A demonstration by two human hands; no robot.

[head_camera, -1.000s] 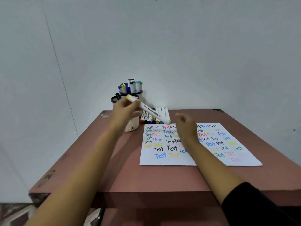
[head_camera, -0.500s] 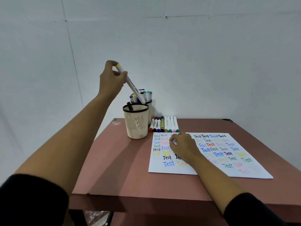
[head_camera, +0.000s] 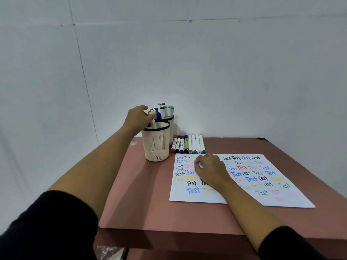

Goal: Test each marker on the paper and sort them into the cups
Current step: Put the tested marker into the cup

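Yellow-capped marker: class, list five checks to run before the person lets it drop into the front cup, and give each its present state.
1. Lower end of the yellow-capped marker is inside the front cup: ok.
2. Fingers of the left hand grip the marker: ok.
3. The front cup stands upright on the table: ok.
4. The right hand rests on the paper: ok.
5. Room at the cup's bottom: cannot tell.

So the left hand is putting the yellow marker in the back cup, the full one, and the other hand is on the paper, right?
Not quite. The head view shows the left hand putting the yellow marker in the front cup, not the full back cup. The right hand is on the paper.
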